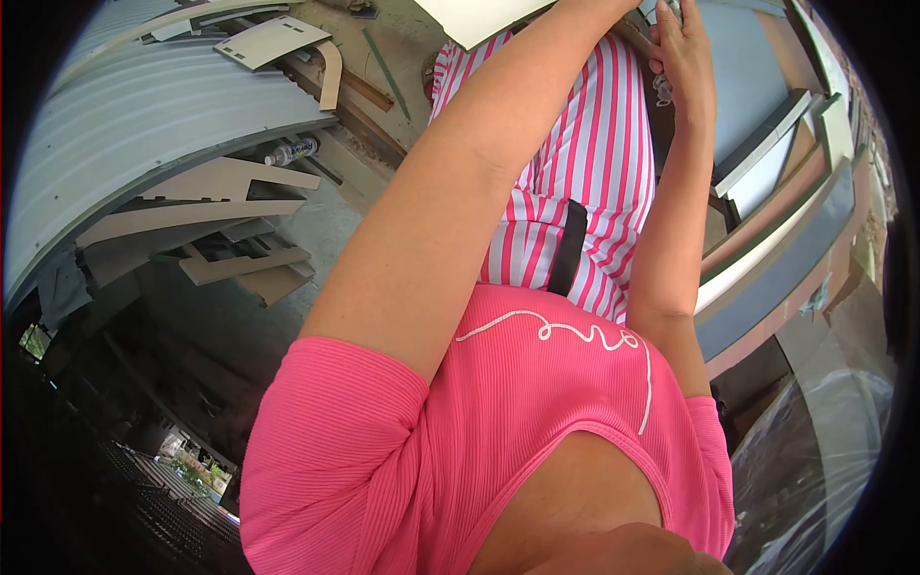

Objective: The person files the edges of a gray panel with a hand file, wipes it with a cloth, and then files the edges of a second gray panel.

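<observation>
My left arm reaches up across the view, and only the edge of my left hand (628,4) shows at the top border; its fingers are cut off. Close beside it is my right hand (682,48), with its fingers closed around something greyish that is partly hidden. A crumpled grey-white piece (662,91), perhaps a rag, shows below the fingers of that hand. A pale flat panel (479,17) lies at the top, left of both hands. Pink-and-white striped fabric (585,144) covers my lap beneath my arms.
On the left, a ribbed grey sheet (192,125) carries a slotted board (272,42). A plastic bottle (291,151) lies near cut board pieces (225,182). Stacked panels (767,144) stand on the right, with clear plastic film (815,460) below them.
</observation>
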A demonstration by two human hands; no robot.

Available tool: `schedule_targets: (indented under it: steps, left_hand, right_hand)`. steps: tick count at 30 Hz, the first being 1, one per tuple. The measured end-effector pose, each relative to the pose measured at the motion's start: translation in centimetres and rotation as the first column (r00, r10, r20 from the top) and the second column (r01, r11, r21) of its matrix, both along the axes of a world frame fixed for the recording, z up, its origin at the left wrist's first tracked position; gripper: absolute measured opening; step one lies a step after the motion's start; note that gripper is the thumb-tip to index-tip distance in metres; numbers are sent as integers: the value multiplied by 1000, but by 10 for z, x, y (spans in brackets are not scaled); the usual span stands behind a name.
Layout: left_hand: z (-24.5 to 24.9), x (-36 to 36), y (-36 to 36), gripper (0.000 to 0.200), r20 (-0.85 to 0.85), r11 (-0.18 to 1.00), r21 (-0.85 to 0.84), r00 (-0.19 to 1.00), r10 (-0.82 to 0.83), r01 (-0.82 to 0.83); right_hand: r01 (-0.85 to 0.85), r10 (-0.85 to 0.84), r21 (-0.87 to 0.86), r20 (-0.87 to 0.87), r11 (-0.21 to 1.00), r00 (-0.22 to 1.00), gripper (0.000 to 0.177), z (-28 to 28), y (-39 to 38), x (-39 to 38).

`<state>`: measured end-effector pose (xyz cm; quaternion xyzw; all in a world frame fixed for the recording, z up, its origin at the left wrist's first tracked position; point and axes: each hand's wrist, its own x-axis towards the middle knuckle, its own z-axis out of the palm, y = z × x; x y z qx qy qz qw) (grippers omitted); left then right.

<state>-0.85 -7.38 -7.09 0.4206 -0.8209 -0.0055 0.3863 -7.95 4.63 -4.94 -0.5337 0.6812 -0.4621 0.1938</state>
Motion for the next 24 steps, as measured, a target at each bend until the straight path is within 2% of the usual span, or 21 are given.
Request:
schedule_targets:
  steps: [1,5,8,9,10,12,13,15,16,18,22,24]
  left_hand:
    - [-2,-1,-2,18,-5,1000,11,1000,-1,1]
    - [-6,-1,-4,18,-30,1000,-4,1000,1,-1]
    - [-2,2,0,18,-30,999,31,999,-38,39]
    - [0,3,-1,18,-37,999,18,999,-29,29]
    - [1,4,-2,19,-31,1000,18,999,-21,22]
    - [2,4,2,20,-14,999,21,1000,-28,28]
    - [-1,2,-1,19,-9,1000,24,1000,-11,12]
    - [-1,-1,-3,19,-10,1000,26,1000,-8,8]
    - [-1,-1,-2,19,-2,999,53,1000,14,-14]
    - [-3,-2,-3,19,-32,999,39,999,19,-18]
    - [-2,1,-2,19,-33,1000,-13,999,-25,24]
    - [3,3,1,21,-10,998,62,1000,-21,21]
  right_hand:
    - [8,-34,80,334,997,942,52,32,-4,19]
    - [-26,6,52,352,998,936,51,14,-10,11]
    - [81,-164,278,289,957,943,53,27,42,42]
    - [110,-138,215,123,970,983,53,1,54,39]
    - [140,-209,332,185,933,960,50,9,64,48]
    - [160,-171,253,21,954,985,51,3,61,43]
    - [176,-186,240,18,955,982,51,12,52,38]
    - [78,-177,354,257,932,950,52,31,26,22]
    - [88,-181,344,250,935,951,52,30,15,17]
    - [47,-135,225,390,973,911,53,31,-7,14]
    - [60,-172,281,396,958,902,53,33,17,27]
    - [67,-177,307,345,949,922,53,27,50,38]
